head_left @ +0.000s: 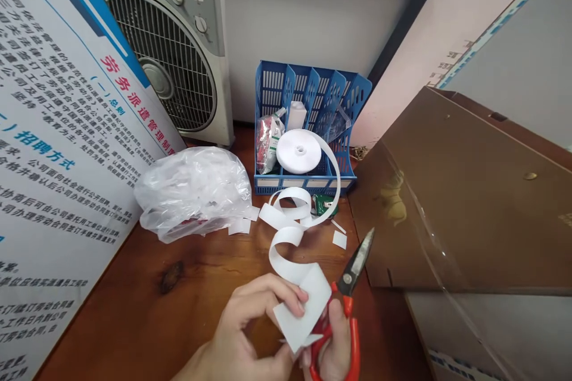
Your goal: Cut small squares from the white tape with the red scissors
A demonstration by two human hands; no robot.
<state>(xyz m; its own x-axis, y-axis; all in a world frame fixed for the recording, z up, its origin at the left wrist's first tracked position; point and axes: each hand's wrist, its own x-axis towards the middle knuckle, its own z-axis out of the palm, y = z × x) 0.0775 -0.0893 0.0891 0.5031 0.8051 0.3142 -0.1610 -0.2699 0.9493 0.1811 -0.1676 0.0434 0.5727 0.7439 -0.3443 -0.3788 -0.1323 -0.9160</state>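
My left hand [243, 333] pinches the free end of a white tape strip [298, 303] near the bottom middle. The strip curls back across the wooden desk [147, 321] to a white tape roll [298, 152] lying in a blue file rack [308, 181]. My right hand [335, 345] is closed round the red handles of a pair of scissors [351, 286]. Their blades are together and point up and to the right, just beside the strip's end.
A crumpled clear plastic bag [192, 190] lies left of the rack, with small cut white pieces [339, 239] around. A box fan [174, 53] stands at the back. A printed board [53, 149] leans at left; brown cardboard [469, 208] fills the right.
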